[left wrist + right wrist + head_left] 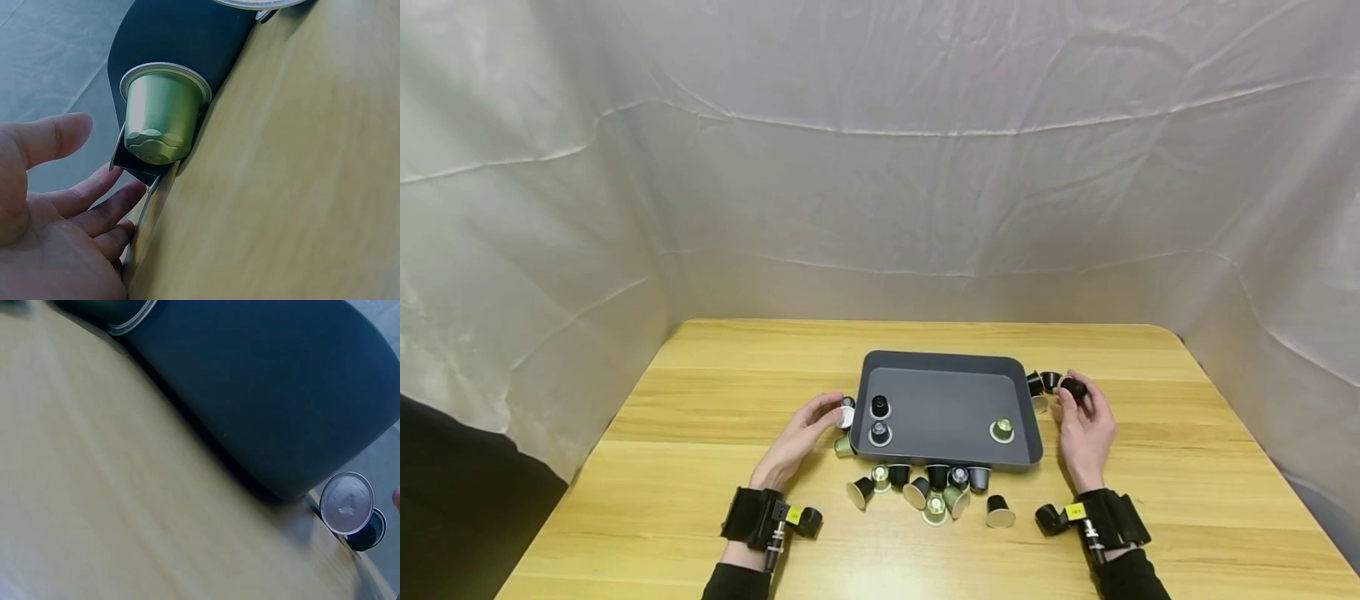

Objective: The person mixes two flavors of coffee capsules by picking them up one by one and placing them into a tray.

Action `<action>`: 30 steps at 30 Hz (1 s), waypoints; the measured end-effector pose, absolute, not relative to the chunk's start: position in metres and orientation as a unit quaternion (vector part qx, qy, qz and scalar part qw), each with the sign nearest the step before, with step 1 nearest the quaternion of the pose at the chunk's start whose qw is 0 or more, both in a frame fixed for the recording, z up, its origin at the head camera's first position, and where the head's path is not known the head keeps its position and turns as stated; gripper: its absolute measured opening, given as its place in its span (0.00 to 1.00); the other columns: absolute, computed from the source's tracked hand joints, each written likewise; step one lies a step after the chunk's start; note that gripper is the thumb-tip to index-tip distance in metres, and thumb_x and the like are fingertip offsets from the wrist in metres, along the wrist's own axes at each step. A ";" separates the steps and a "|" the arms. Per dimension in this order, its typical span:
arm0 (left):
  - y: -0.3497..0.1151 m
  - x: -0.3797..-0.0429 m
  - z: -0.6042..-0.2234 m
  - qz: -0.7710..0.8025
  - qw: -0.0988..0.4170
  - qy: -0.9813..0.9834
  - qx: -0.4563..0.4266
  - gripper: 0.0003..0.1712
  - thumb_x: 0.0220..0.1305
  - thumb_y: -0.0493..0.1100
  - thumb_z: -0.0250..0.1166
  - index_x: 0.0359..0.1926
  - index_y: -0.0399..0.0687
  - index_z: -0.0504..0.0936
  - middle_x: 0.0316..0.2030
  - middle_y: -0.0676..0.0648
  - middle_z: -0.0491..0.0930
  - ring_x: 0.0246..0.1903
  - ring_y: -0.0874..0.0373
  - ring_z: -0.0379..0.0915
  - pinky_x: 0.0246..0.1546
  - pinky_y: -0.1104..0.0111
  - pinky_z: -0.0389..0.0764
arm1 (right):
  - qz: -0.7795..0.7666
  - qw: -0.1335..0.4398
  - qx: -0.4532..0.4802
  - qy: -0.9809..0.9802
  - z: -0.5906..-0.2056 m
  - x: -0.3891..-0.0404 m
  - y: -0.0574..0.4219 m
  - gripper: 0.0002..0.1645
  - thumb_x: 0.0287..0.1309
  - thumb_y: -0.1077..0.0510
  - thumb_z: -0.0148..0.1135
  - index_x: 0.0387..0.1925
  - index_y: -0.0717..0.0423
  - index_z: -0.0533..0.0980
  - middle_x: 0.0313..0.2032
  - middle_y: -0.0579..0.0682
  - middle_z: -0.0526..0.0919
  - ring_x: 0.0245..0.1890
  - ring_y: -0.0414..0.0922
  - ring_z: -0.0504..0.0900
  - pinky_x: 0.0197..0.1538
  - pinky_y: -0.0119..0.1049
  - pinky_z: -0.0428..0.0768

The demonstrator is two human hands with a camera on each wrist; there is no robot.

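At the left side of the dark grey tray (940,408), my left hand (801,433) reaches to a white-lidded coffee capsule (846,417). In the left wrist view, the thumb (59,137) stands apart from the fingers, whose tips are by thin capsule rims. A green capsule (164,115) lies just beyond them. Right of the tray, my right hand (1086,433) pinches a black capsule (1073,387) between thumb and fingers. Only a fingertip (396,497) shows at the edge of the right wrist view, near a capsule's silvery lid (347,503).
Inside the tray stand two dark capsules (879,407) on the left and a green capsule (1002,429) on the right. Several mixed capsules lie along its front, with a black capsule (999,512) apart at right. More black capsules (1051,382) sit by its right side. Pale curtains (925,192) surround the wooden table (745,358).
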State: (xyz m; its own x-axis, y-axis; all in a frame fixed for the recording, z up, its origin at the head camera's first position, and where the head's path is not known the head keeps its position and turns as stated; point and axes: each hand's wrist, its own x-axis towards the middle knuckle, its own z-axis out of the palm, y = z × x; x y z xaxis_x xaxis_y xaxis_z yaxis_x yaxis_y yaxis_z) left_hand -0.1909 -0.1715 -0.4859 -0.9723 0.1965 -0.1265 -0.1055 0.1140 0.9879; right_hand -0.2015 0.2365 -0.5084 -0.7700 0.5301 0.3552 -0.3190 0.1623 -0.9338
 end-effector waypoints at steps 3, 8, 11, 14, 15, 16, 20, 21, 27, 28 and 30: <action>-0.172 -0.191 -0.487 0.664 0.112 0.738 0.031 0.27 0.74 0.37 0.54 0.70 0.31 0.66 0.69 0.32 0.68 0.69 0.43 0.62 0.76 0.50 0.59 | 0.645 0.335 -0.059 -0.684 -0.508 -0.201 0.236 0.22 0.65 0.67 0.62 0.59 0.68 0.76 0.58 0.59 0.83 0.47 0.26 0.83 0.53 0.17 0.80; -0.172 -0.191 -0.487 0.664 0.113 0.738 0.031 0.27 0.74 0.37 0.54 0.70 0.31 0.65 0.69 0.32 0.68 0.69 0.43 0.62 0.77 0.49 0.59 | 0.647 0.341 -0.009 -0.682 -0.511 -0.200 0.236 0.21 0.62 0.71 0.63 0.57 0.71 0.77 0.54 0.44 0.87 0.50 0.26 0.84 0.54 0.18 0.80; -0.172 -0.189 -0.486 0.661 0.111 0.741 0.034 0.28 0.74 0.38 0.55 0.70 0.31 0.65 0.69 0.31 0.67 0.69 0.43 0.62 0.77 0.48 0.59 | 0.653 0.342 0.035 -0.675 -0.512 -0.200 0.236 0.21 0.60 0.74 0.63 0.56 0.74 0.76 0.53 0.43 0.88 0.50 0.28 0.85 0.53 0.19 0.81; -0.172 -0.189 -0.486 0.658 0.108 0.744 0.038 0.28 0.75 0.38 0.55 0.70 0.30 0.64 0.69 0.30 0.67 0.70 0.43 0.61 0.77 0.49 0.58 | 0.662 0.337 0.070 -0.666 -0.512 -0.200 0.235 0.21 0.58 0.76 0.63 0.54 0.77 0.76 0.52 0.44 0.88 0.49 0.30 0.86 0.51 0.19 0.82; -0.171 -0.189 -0.485 0.657 0.108 0.745 0.039 0.28 0.75 0.38 0.55 0.70 0.29 0.64 0.69 0.30 0.66 0.70 0.42 0.61 0.77 0.49 0.58 | 0.664 0.332 0.079 -0.665 -0.512 -0.200 0.235 0.21 0.58 0.77 0.63 0.54 0.77 0.76 0.52 0.45 0.88 0.49 0.30 0.86 0.51 0.19 0.82; -0.171 -0.189 -0.485 0.657 0.108 0.745 0.040 0.28 0.75 0.38 0.55 0.70 0.29 0.64 0.70 0.30 0.66 0.70 0.42 0.61 0.77 0.49 0.58 | 0.666 0.326 0.087 -0.665 -0.512 -0.200 0.235 0.21 0.57 0.77 0.63 0.54 0.78 0.76 0.52 0.45 0.88 0.49 0.30 0.86 0.50 0.19 0.82; -0.171 -0.188 -0.485 0.658 0.109 0.744 0.040 0.28 0.75 0.38 0.54 0.70 0.29 0.64 0.70 0.30 0.66 0.71 0.42 0.60 0.77 0.50 0.58 | 0.681 0.291 0.115 -0.662 -0.514 -0.200 0.235 0.21 0.57 0.78 0.63 0.54 0.79 0.76 0.54 0.49 0.88 0.55 0.33 0.85 0.53 0.22 0.82; -0.171 -0.188 -0.484 0.659 0.109 0.743 0.040 0.28 0.75 0.38 0.54 0.70 0.29 0.64 0.70 0.30 0.66 0.71 0.42 0.60 0.77 0.50 0.58 | 0.681 0.282 0.118 -0.665 -0.514 -0.199 0.235 0.21 0.57 0.77 0.63 0.54 0.78 0.76 0.54 0.49 0.88 0.57 0.35 0.84 0.54 0.22 0.81; -0.172 -0.188 -0.485 0.659 0.113 0.742 0.044 0.28 0.75 0.39 0.54 0.70 0.29 0.63 0.70 0.30 0.66 0.70 0.42 0.61 0.77 0.49 0.58 | 0.641 0.247 0.109 -0.718 -0.512 -0.198 0.234 0.20 0.55 0.76 0.66 0.52 0.73 0.80 0.52 0.50 0.88 0.62 0.36 0.79 0.55 0.19 0.80; -0.172 -0.188 -0.485 0.659 0.113 0.742 0.044 0.28 0.75 0.39 0.54 0.70 0.29 0.63 0.70 0.30 0.66 0.70 0.42 0.61 0.77 0.49 0.58 | 0.634 0.240 0.105 -0.727 -0.512 -0.198 0.234 0.20 0.55 0.75 0.67 0.52 0.71 0.81 0.53 0.53 0.87 0.62 0.36 0.79 0.54 0.18 0.80; -0.172 -0.189 -0.486 0.661 0.112 0.741 0.041 0.28 0.75 0.38 0.54 0.70 0.30 0.64 0.70 0.30 0.66 0.70 0.42 0.61 0.77 0.49 0.58 | 0.625 0.224 0.093 -0.742 -0.508 -0.195 0.233 0.20 0.56 0.74 0.68 0.52 0.70 0.81 0.58 0.60 0.82 0.60 0.33 0.79 0.53 0.18 0.80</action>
